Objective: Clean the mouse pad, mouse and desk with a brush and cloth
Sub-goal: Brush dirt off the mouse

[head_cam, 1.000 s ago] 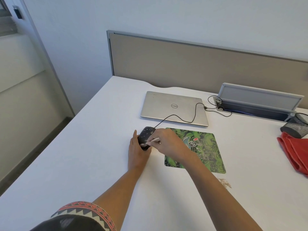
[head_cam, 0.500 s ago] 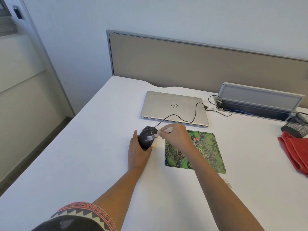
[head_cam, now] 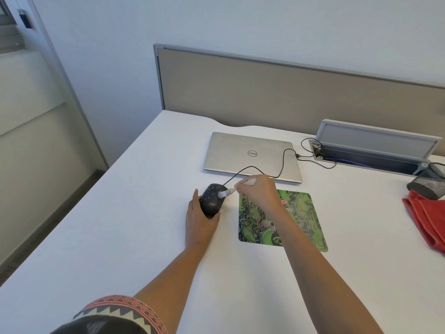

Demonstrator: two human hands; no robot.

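The black wired mouse (head_cam: 210, 201) sits on the white worktop (head_cam: 115, 227), just left of the green patterned mouse pad (head_cam: 302, 221) and off its edge. My left hand (head_cam: 199, 224) cups the mouse from the near side, thumb up along its left flank, gripping it. My right hand (head_cam: 261, 192) reaches over the pad's far left corner, fingers curled, pinching the handle of the small white brush (head_cam: 223, 194), whose bristles touch the top right of the mouse. Both my forearms are bare and stretched forward.

I count one mouse, one brush and one pad. Beyond them lies one closed silver laptop (head_cam: 248, 150), with the mouse's thin black cable (head_cam: 283, 162) looping across its lid. At the right edge are one crumpled red cloth (head_cam: 427, 225) and one dark mesh pen cup (head_cam: 427, 183) tipped on its side.
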